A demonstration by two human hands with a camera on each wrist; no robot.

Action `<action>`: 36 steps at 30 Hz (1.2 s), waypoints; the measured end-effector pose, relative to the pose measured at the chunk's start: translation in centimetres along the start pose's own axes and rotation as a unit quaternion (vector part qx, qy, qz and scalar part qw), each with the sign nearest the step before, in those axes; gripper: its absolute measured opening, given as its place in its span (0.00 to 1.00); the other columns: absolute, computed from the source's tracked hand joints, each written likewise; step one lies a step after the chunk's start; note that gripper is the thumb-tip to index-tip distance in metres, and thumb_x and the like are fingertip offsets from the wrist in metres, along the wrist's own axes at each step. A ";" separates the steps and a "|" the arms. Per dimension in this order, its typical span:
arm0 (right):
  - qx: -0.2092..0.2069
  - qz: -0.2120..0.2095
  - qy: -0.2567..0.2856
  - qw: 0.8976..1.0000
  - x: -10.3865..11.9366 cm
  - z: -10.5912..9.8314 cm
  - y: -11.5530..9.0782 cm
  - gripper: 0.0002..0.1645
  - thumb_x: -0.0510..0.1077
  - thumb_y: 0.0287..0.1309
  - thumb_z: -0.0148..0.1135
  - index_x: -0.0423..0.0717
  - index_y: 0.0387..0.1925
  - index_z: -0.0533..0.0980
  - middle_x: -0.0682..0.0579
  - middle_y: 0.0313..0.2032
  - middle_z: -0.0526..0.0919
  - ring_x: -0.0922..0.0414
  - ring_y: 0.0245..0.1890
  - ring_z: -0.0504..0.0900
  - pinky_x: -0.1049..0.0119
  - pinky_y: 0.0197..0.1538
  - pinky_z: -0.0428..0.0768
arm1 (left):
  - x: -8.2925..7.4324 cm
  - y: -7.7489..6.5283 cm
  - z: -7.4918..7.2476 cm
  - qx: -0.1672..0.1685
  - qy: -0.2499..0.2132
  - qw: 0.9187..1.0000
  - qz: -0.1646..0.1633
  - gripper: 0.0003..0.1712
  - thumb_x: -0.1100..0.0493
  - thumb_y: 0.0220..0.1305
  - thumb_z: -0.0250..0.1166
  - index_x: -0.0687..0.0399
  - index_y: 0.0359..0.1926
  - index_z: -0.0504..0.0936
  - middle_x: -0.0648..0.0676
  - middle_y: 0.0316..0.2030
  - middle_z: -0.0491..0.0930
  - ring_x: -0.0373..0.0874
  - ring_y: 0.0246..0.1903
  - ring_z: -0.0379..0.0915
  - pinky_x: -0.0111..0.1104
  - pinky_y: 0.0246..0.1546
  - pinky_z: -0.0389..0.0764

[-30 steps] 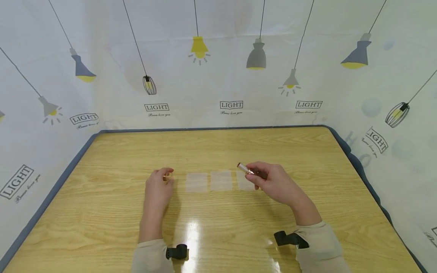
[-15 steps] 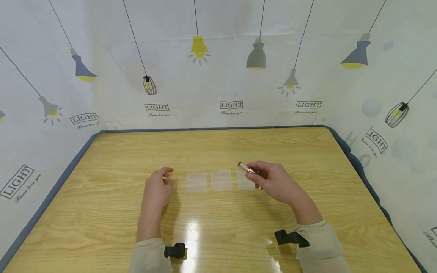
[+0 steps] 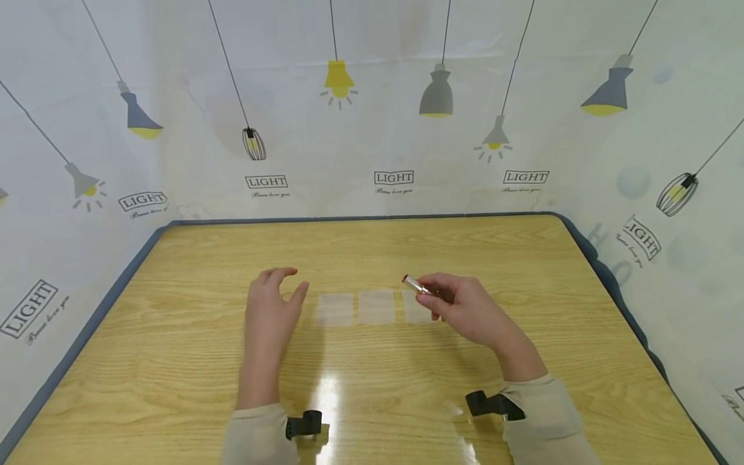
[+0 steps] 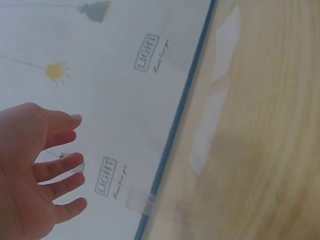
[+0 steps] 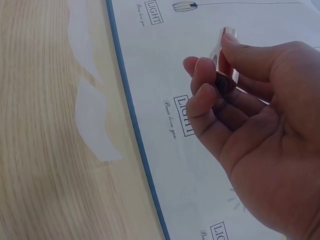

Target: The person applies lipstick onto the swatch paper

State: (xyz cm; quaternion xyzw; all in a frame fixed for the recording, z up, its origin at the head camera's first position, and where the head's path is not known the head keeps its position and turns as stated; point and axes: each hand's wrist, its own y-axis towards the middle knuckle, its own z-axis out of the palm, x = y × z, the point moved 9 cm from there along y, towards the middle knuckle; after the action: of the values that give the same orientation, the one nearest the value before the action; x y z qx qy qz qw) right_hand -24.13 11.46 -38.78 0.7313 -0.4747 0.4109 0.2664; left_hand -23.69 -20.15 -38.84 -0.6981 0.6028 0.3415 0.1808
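Observation:
My right hand (image 3: 459,307) pinches a lipstick (image 3: 413,284) between thumb and fingers, above the right end of a row of white squares. Its silvery tube tilts up to the left and shows a red end. In the right wrist view the lipstick's dark reddish base (image 5: 226,84) sits among curled fingers. To the left of the row, my left hand (image 3: 272,309) holds its thumb and fingers apart, with nothing gripped. A faint see-through object (image 4: 140,202), perhaps a clear cap, stands near it in the left wrist view; its shape is hard to make out.
Three thin whitish squares, left (image 3: 335,310), middle (image 3: 376,307) and right (image 3: 415,307), lie flat in a row on the wood-grain table (image 3: 372,374). The right one is partly covered by my right hand. A lamp-printed backdrop (image 3: 372,142) surrounds the table's back and sides.
My left hand's thumb and fingers have spread from a near-closed pinch, and the hand has lifted slightly. My right hand holds the lipstick almost still throughout.

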 end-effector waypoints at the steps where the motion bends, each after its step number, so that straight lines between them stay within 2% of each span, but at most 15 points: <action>1: -0.001 0.000 0.000 1.000 0.0 0.0 0.0 0.20 0.43 0.77 0.63 0.41 0.65 0.80 0.47 0.40 0.87 0.45 0.35 0.85 0.68 0.30 0.79 | -0.6 -0.1 -0.2 -0.014 -0.010 1.000 0.006 0.22 0.53 0.76 0.67 0.58 0.64 0.82 0.66 0.67 0.75 0.67 0.71 0.66 0.61 0.70 0.74; 4: -0.005 -0.005 0.009 1.000 0.3 0.1 0.0 0.19 0.43 0.77 0.62 0.41 0.64 0.80 0.46 0.41 0.87 0.47 0.35 0.85 0.68 0.30 0.79 | -2.9 -0.5 -0.7 -0.059 -0.054 0.996 0.036 0.18 0.56 0.74 0.69 0.59 0.59 0.85 0.64 0.64 0.79 0.64 0.69 0.69 0.60 0.69 0.74; 7: -0.012 -0.009 0.022 1.000 0.6 0.2 0.0 0.19 0.43 0.77 0.63 0.42 0.64 0.78 0.44 0.45 0.88 0.49 0.34 0.85 0.67 0.32 0.80 | -5.8 -1.3 -0.6 -0.096 -0.108 0.985 0.090 0.14 0.60 0.71 0.71 0.60 0.55 0.87 0.63 0.58 0.84 0.62 0.64 0.76 0.57 0.67 0.77; 8: -0.014 -0.010 0.030 0.999 0.7 0.2 0.0 0.19 0.42 0.76 0.63 0.41 0.64 0.78 0.43 0.46 0.89 0.50 0.34 0.85 0.67 0.32 0.81 | -6.8 -1.6 -0.4 -0.100 -0.127 0.981 0.106 0.14 0.61 0.70 0.72 0.61 0.54 0.87 0.62 0.56 0.86 0.61 0.62 0.78 0.57 0.65 0.78; 10: -0.018 -0.015 0.047 0.999 0.8 0.4 0.1 0.19 0.42 0.76 0.64 0.41 0.63 0.76 0.42 0.47 0.90 0.52 0.33 0.86 0.66 0.34 0.84 | -8.4 -2.0 1.0 -0.059 -0.174 0.976 0.114 0.16 0.59 0.70 0.73 0.59 0.55 0.87 0.60 0.55 0.87 0.58 0.59 0.81 0.54 0.64 0.81; 12: -0.022 -0.019 0.068 0.997 1.0 0.7 0.2 0.17 0.41 0.75 0.65 0.41 0.60 0.75 0.41 0.46 0.91 0.51 0.33 0.88 0.64 0.35 0.87 | -9.6 -2.3 2.7 0.003 -0.229 0.969 0.097 0.19 0.56 0.70 0.73 0.57 0.59 0.85 0.57 0.56 0.87 0.55 0.58 0.83 0.52 0.63 0.83; 15: -0.025 -0.038 0.092 0.995 1.4 1.1 0.2 0.15 0.40 0.74 0.65 0.42 0.57 0.75 0.42 0.43 0.91 0.49 0.33 0.90 0.63 0.37 0.89 | -10.6 -2.9 5.6 0.104 -0.297 0.949 0.030 0.24 0.50 0.72 0.73 0.52 0.64 0.83 0.54 0.59 0.86 0.50 0.59 0.83 0.49 0.62 0.85; 18: -0.027 -0.051 0.099 0.993 1.7 1.3 0.1 0.13 0.41 0.75 0.64 0.42 0.56 0.75 0.43 0.41 0.91 0.49 0.34 0.90 0.62 0.38 0.89 | -10.9 -3.4 7.3 0.143 -0.339 0.930 -0.005 0.24 0.50 0.71 0.73 0.52 0.64 0.83 0.55 0.58 0.86 0.49 0.57 0.84 0.47 0.62 0.85; 21: -0.031 -0.056 0.100 0.993 2.0 1.5 -0.1 0.13 0.41 0.76 0.63 0.42 0.56 0.75 0.44 0.40 0.90 0.52 0.33 0.89 0.63 0.38 0.88 | -11.0 -3.6 8.4 0.150 -0.361 0.920 -0.027 0.22 0.50 0.71 0.73 0.53 0.60 0.86 0.54 0.55 0.88 0.47 0.55 0.85 0.45 0.60 0.84; 26: -0.036 -0.054 0.106 0.992 2.2 2.0 -0.2 0.14 0.39 0.75 0.64 0.42 0.57 0.74 0.42 0.43 0.90 0.55 0.33 0.88 0.63 0.40 0.89 | -10.5 -3.7 9.1 0.120 -0.384 0.914 -0.046 0.17 0.53 0.69 0.75 0.57 0.53 0.88 0.54 0.49 0.89 0.43 0.50 0.85 0.39 0.56 0.85; 30: -0.053 -0.056 0.107 0.991 2.3 2.1 -0.3 0.16 0.37 0.72 0.67 0.41 0.57 0.74 0.40 0.44 0.90 0.54 0.33 0.89 0.60 0.41 0.90 | -10.3 -3.8 9.3 0.100 -0.407 0.906 -0.053 0.17 0.55 0.68 0.76 0.61 0.51 0.89 0.53 0.45 0.89 0.41 0.48 0.85 0.34 0.52 0.85; 36: -0.079 -0.064 0.109 0.989 2.2 2.0 -0.4 0.14 0.35 0.70 0.68 0.41 0.53 0.75 0.39 0.42 0.90 0.54 0.32 0.90 0.62 0.39 0.90 | -10.0 -4.0 10.0 0.100 -0.462 0.878 -0.079 0.17 0.57 0.67 0.77 0.63 0.50 0.87 0.50 0.41 0.88 0.41 0.45 0.84 0.31 0.49 0.87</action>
State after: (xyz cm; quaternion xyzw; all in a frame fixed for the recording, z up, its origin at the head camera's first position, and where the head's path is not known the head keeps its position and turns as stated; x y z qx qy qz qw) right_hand -22.62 9.00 -37.94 0.6880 -0.4256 0.4313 0.3993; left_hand -22.83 -5.55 -39.54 -0.4845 0.4241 0.5480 0.5339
